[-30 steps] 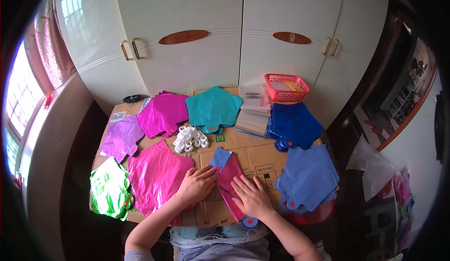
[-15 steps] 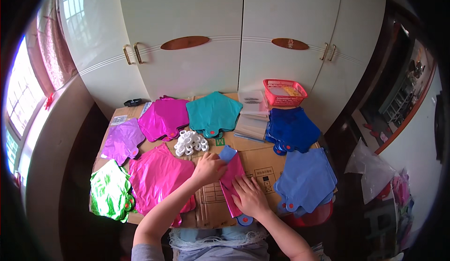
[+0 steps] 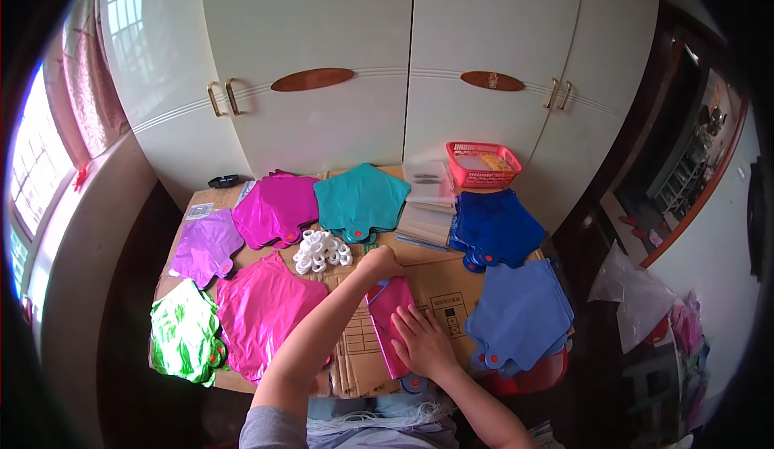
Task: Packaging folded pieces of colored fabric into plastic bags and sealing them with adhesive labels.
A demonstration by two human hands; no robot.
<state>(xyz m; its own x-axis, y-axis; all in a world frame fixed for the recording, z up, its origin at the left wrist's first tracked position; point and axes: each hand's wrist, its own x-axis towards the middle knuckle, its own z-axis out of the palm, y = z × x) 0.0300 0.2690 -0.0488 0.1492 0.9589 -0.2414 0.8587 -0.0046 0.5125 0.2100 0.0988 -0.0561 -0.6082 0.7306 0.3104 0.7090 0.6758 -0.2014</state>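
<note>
A folded strip of pink foil (image 3: 385, 332), which looks like a flattened foil balloon, lies lengthwise in front of me on the cardboard. A bit of blue shows at its far end, and a blue round tab (image 3: 414, 384) at its near end. My right hand (image 3: 423, 344) lies flat on the strip's right side, fingers stretched out. My left hand (image 3: 380, 265) is closed at the far end, its fingertips hidden, so what it grips cannot be made out. Left of the strip spreads a stack of pink foil balloons (image 3: 262, 312), partly behind my left forearm.
Stacks of flat foil balloons ring the board: green (image 3: 185, 332), lilac (image 3: 205, 247), magenta (image 3: 274, 211), teal (image 3: 361, 199), dark blue (image 3: 498, 227) and light blue (image 3: 520, 316). White rings (image 3: 322, 251) are heaped mid-board. Clear bags (image 3: 423, 223) and a red basket (image 3: 484, 179) stand behind.
My left hand has moved farther away and slightly right, over the strip's far end, covering the blue part that stuck out there. My right hand stays flat on the strip.
</note>
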